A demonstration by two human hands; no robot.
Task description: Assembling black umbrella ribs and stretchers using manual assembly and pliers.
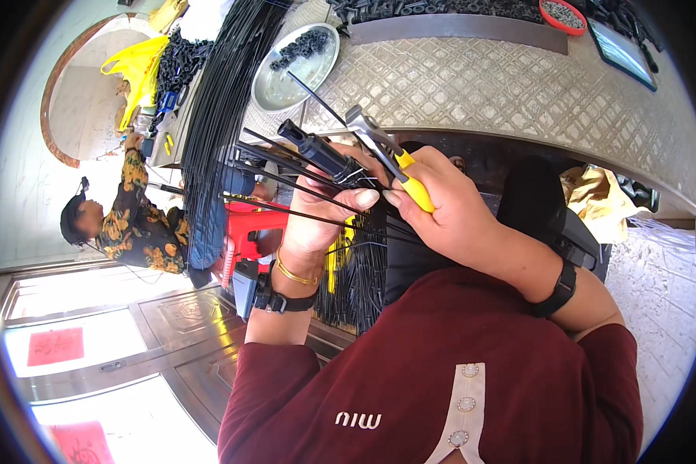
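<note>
The black connector (323, 155) is in the fingers of the left hand (321, 207), which grasp it around its lower part, together with several thin black rods (274, 203) that spread out to the left of these fingers. The right hand (452, 203) is just beside it. Its fingers are closed around the pliers (417, 193) with yellow handles, whose metal head points up, beyond the fingertips. The thumb of this hand is near the lower end of the connector; if it touches, I cannot tell. A thin black strip (315, 98) rises above the fingers, close to the pliers' head.

Farther ahead of the fingers, a round metal bowl (259, 94) with small black parts is on the patterned table (456, 89). To the left of the fingers lies a long bundle of black tubes (223, 100), and farther left is another person (143, 232).
</note>
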